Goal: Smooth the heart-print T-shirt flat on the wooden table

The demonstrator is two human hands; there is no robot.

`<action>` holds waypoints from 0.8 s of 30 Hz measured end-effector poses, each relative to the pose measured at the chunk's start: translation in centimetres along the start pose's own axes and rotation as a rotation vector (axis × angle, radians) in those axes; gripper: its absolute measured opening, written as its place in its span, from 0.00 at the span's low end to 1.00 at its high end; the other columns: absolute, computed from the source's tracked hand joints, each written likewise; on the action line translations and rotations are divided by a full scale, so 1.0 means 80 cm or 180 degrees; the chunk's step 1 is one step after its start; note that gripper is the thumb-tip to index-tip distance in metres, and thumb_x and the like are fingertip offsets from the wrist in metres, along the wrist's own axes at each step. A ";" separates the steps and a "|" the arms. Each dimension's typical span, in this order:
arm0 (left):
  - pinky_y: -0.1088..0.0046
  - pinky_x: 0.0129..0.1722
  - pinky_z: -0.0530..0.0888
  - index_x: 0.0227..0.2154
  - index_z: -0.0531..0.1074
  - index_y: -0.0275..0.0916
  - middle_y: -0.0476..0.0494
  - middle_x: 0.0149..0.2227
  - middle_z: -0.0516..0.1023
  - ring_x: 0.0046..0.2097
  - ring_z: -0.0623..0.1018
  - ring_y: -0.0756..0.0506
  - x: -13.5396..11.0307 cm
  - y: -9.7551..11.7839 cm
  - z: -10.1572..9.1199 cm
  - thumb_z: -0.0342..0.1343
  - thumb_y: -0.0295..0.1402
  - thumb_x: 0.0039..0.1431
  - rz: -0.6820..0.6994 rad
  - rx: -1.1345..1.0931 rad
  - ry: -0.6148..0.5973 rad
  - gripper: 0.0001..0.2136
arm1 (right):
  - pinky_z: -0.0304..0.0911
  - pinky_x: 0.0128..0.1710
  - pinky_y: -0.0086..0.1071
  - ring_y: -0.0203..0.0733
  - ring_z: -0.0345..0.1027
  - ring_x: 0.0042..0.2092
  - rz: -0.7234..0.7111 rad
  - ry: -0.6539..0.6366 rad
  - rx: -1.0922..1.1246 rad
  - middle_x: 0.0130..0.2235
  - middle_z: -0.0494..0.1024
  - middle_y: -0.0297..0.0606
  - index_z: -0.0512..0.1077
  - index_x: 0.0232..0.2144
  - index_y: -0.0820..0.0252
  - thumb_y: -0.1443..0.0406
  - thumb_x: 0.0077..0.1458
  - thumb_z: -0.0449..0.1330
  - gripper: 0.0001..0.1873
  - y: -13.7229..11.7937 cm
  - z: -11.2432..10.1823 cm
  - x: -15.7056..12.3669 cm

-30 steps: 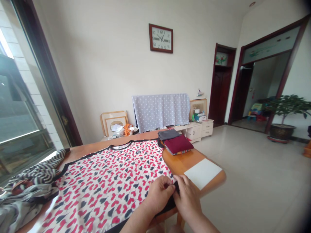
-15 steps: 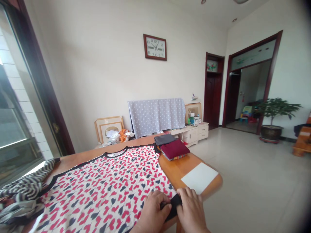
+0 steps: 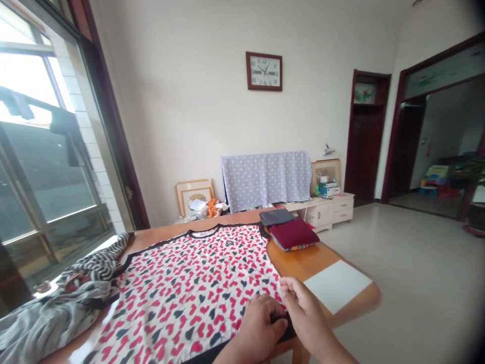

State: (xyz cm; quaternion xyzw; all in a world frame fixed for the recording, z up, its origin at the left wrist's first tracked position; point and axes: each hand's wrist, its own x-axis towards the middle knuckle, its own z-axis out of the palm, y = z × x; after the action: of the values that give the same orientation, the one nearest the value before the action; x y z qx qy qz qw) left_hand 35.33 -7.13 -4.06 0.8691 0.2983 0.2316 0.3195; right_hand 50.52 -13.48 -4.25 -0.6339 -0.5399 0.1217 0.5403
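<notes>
A white shirt (image 3: pixel 189 283) printed with red and dark hearts lies spread on the wooden table, its black-trimmed neckline toward the far side. At the near right corner, my left hand (image 3: pixel 259 323) is curled with thumb and fingers closed on the black hem. Just right of it, my right hand (image 3: pixel 306 308) has its fingers drawn together at the shirt's right side edge, pinching the cloth there. The palm side of my left hand and part of the hem beneath are hidden.
Folded clothes, a maroon piece (image 3: pixel 293 233) and a grey one (image 3: pixel 276 217), sit at the table's far right. A white sheet (image 3: pixel 337 285) lies near the rounded table corner (image 3: pixel 369 298). Striped and grey clothes (image 3: pixel 56 313) are heaped at left, beside the window.
My right hand has shifted from the black hem up to the shirt's side edge. My left hand stays at the hem. The view has turned left.
</notes>
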 end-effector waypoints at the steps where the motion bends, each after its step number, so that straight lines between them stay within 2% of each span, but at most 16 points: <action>1: 0.67 0.52 0.67 0.33 0.79 0.43 0.46 0.41 0.80 0.47 0.74 0.43 0.000 -0.001 0.000 0.57 0.31 0.55 0.0015 -0.0016 0.0013 0.07 | 0.71 0.46 0.37 0.46 0.77 0.46 0.0147 -0.0035 -0.0020 0.45 0.81 0.39 0.72 0.48 0.54 0.59 0.63 0.50 0.16 0.014 0.006 0.001; 3: 0.66 0.52 0.67 0.34 0.80 0.44 0.47 0.41 0.81 0.47 0.74 0.43 -0.001 -0.005 0.002 0.57 0.31 0.54 0.0038 -0.0050 0.0078 0.07 | 0.71 0.46 0.38 0.46 0.78 0.43 0.0366 -0.0093 -0.0130 0.41 0.82 0.38 0.72 0.48 0.54 0.58 0.63 0.50 0.16 0.045 0.013 0.000; 6: 0.65 0.52 0.68 0.35 0.80 0.46 0.47 0.41 0.81 0.47 0.75 0.42 -0.001 -0.013 0.006 0.58 0.31 0.53 0.0045 -0.0063 0.0158 0.08 | 0.71 0.47 0.38 0.47 0.78 0.46 0.0460 -0.0194 -0.0126 0.43 0.83 0.40 0.72 0.48 0.55 0.56 0.62 0.51 0.18 0.074 0.015 0.000; 8: 0.64 0.52 0.69 0.35 0.81 0.47 0.47 0.40 0.81 0.46 0.75 0.42 0.000 -0.018 0.011 0.59 0.32 0.53 0.0014 -0.0052 0.0165 0.08 | 0.71 0.47 0.37 0.47 0.78 0.48 0.0490 -0.0313 -0.0091 0.45 0.83 0.41 0.73 0.49 0.55 0.55 0.62 0.52 0.19 0.076 0.010 0.003; 12: 0.62 0.52 0.69 0.38 0.82 0.48 0.46 0.40 0.81 0.46 0.74 0.40 0.002 -0.026 0.018 0.61 0.38 0.53 0.0021 0.0039 0.0172 0.10 | 0.70 0.49 0.35 0.47 0.77 0.50 0.0522 -0.0345 -0.0168 0.48 0.83 0.41 0.73 0.50 0.54 0.50 0.61 0.53 0.22 0.058 0.000 0.016; 16: 0.61 0.53 0.68 0.40 0.83 0.49 0.46 0.37 0.81 0.45 0.74 0.40 0.003 -0.028 0.020 0.59 0.39 0.55 0.0092 0.0162 0.0035 0.11 | 0.70 0.49 0.34 0.48 0.76 0.52 0.0420 -0.0433 -0.0316 0.50 0.82 0.41 0.73 0.49 0.52 0.48 0.61 0.52 0.22 0.058 0.004 0.025; 18: 0.61 0.54 0.67 0.40 0.83 0.50 0.47 0.36 0.82 0.44 0.75 0.41 0.003 -0.027 0.020 0.58 0.39 0.56 0.0124 0.0187 0.0020 0.11 | 0.71 0.46 0.35 0.49 0.78 0.49 0.0340 -0.0493 -0.0437 0.48 0.83 0.42 0.73 0.48 0.52 0.49 0.61 0.52 0.21 0.067 0.009 0.025; 24: 0.63 0.52 0.69 0.39 0.83 0.52 0.48 0.32 0.82 0.41 0.77 0.42 0.005 -0.029 0.020 0.59 0.39 0.56 0.0134 0.0129 -0.0079 0.10 | 0.71 0.33 0.35 0.51 0.80 0.37 0.0085 -0.0564 -0.0686 0.37 0.85 0.40 0.75 0.33 0.47 0.50 0.55 0.53 0.15 0.085 0.012 0.021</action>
State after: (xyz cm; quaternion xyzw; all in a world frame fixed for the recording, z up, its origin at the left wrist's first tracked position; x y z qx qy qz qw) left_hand 35.71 -6.14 -6.69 0.8843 0.2805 0.2214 0.3005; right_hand 54.21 -10.46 -9.42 -0.6822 -0.5869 0.1256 0.4176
